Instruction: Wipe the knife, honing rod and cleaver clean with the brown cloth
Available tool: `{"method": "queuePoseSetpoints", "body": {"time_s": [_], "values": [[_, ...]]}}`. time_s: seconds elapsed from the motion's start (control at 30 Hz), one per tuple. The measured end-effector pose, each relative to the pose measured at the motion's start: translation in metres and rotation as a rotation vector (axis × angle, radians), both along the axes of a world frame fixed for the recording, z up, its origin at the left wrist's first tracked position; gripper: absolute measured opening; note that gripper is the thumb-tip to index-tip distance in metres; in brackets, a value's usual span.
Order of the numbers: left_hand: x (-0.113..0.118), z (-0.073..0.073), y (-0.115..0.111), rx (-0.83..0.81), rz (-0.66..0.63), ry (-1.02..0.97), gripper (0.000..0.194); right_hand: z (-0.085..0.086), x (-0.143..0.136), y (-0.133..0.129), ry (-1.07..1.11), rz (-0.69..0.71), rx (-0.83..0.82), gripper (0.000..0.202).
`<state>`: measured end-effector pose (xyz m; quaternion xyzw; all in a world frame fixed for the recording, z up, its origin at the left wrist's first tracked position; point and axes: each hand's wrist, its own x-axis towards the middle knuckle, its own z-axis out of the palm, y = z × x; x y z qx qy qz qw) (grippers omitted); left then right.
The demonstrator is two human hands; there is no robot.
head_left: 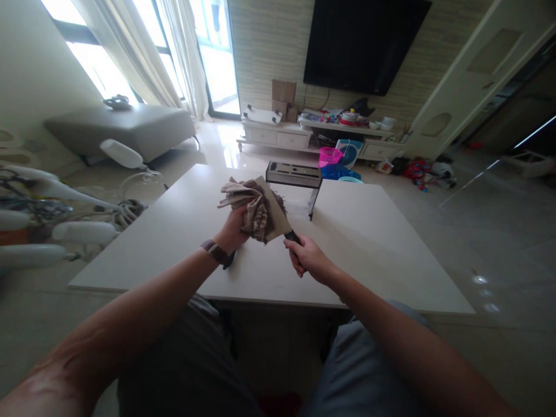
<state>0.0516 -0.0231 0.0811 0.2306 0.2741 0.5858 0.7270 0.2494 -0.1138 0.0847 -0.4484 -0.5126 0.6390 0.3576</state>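
Above the middle of the white table (360, 255), my left hand (234, 229) is closed on a bunched brown cloth (252, 205). The cloth lies against the broad blade of a cleaver (275, 217), partly behind it. My right hand (310, 258) grips the cleaver's black handle, with the blade pointing up and to the left. A knife block (293, 174) with a slotted dark top and clear sides stands at the table's back edge. Beneath my left wrist a dark object (229, 260) shows in part; I cannot tell what it is.
Beyond the table are a pink basket (330, 156), a blue container (341, 172) and a low white cabinet (278, 136) with boxes and clutter. White padded equipment with cables (87, 231) stands left of the table. A grey bench (125, 127) is by the window.
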Motion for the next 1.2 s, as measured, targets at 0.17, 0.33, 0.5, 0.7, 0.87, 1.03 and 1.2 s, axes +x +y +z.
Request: {"method": "queuePoseSetpoints", "body": {"time_s": [0.17,0.33,0.5,0.7,0.87,1.03,1.2], "values": [[-0.018,0.008,0.009,0.052,0.058,0.036,0.014,0.006,0.002,-0.001,0.016,0.072,-0.002,0.035],[-0.018,0.021,0.005,0.056,0.135,0.006,0.011,0.016,0.008,-0.004,0.011,0.071,0.028,0.035],[-0.005,0.026,-0.004,0.019,0.118,0.006,0.009,0.018,0.013,-0.008,0.058,-0.005,0.055,0.037],[0.018,0.016,-0.023,0.029,0.01,-0.008,0.012,0.02,0.018,-0.003,0.144,-0.118,0.098,0.039],[0.029,0.006,-0.035,-0.054,-0.133,0.085,0.014,0.015,0.019,-0.001,0.094,-0.09,0.104,0.039],[0.023,0.002,-0.024,-0.016,-0.051,0.121,0.014,0.013,0.016,-0.002,0.075,-0.057,0.068,0.037],[-0.002,0.01,-0.003,0.065,0.031,0.087,0.015,0.018,0.016,-0.004,0.033,0.004,0.046,0.033]]}}
